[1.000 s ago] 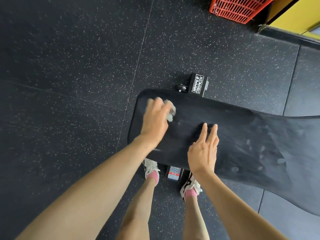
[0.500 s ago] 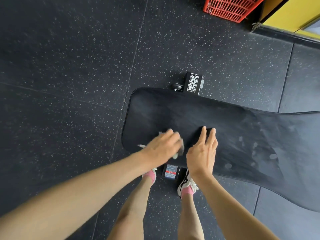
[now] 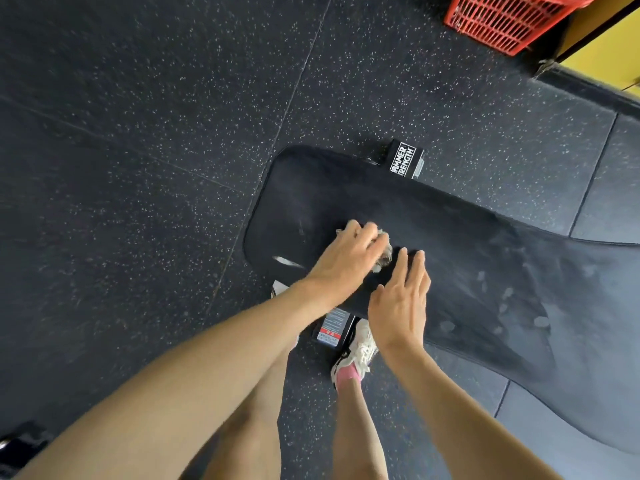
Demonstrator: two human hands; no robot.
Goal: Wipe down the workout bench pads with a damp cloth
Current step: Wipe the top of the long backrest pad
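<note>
Bench pad (image 3: pixel 467 258), black and long, stretches from its rounded end at 9 o'clock out past the frame edge at 3 o'clock, above a speckled rubber floor (image 3: pixel 138 133). The left hand (image 3: pixel 346 259) presses a small, bunched pale cloth (image 3: pixel 383 255) onto the pad near that rounded end. Its fingers (image 3: pixel 360 233) curl over the cloth, which peeks out only at their tips, toward 3 o'clock. The right hand (image 3: pixel 401 303) lies flat on the pad just beside it at 4 o'clock, fingers (image 3: pixel 417 268) straight and together, holding nothing, apparently bracing the body. Pale smudges (image 3: pixel 505 303) show farther along the pad at 3 o'clock, seemingly not yet wiped. Firm, even pressure and overlapping strokes from edge to edge seem best, working toward those smudges and lifting the right hand clear so the patch beneath it gets cleaned.
</note>
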